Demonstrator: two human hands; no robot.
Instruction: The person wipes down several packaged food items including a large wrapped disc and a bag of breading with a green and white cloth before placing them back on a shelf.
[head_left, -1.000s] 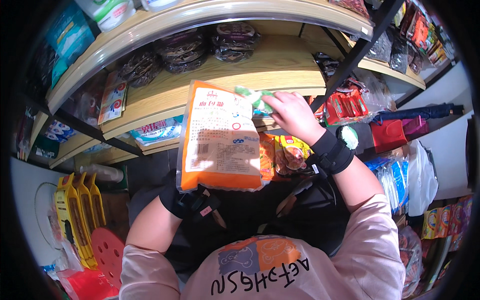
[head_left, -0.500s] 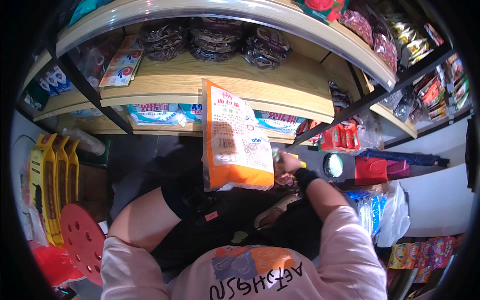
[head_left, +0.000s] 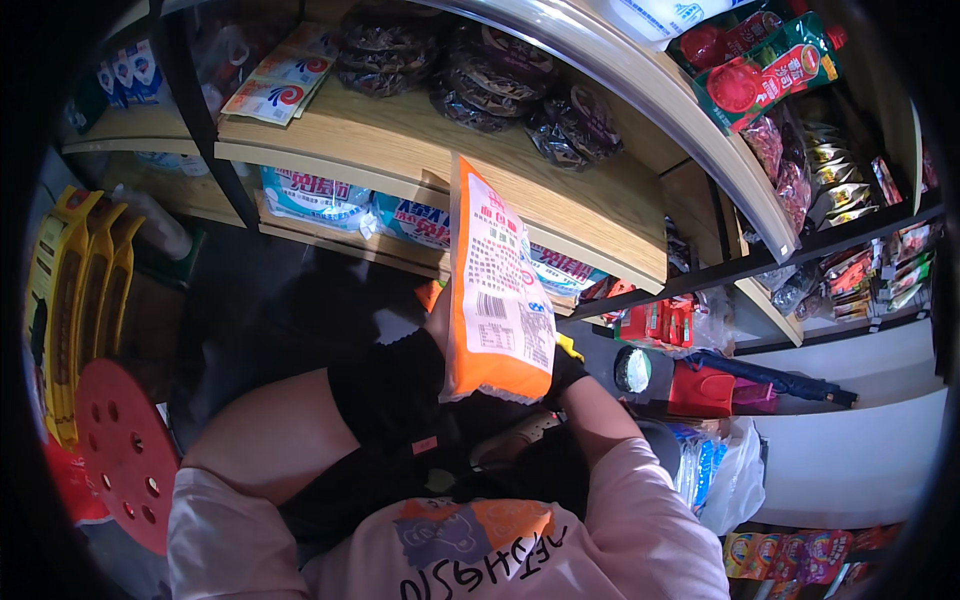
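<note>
Apparently midway: holds picked-up orange bag (head_left: 500, 290) before shelf (head_left: 600, 215), not yet set down.
Has left hand (head_left: 437, 318) at bag's left edge, right hand hidden behind; cannot tell either hand's finger positions.

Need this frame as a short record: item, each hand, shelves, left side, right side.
item: orange-and-white packet, raised, barcode side toward the camera
left_hand: left hand at the packet's left edge, fingers hidden
right_hand: right hand hidden behind the packet; its black wristband shows
shelves: dark clear-wrapped bundles on the wooden shelf; blue-and-white bags below
left_side: yellow packages, red round board with holes
right_side: white plastic bag, red packets
</note>
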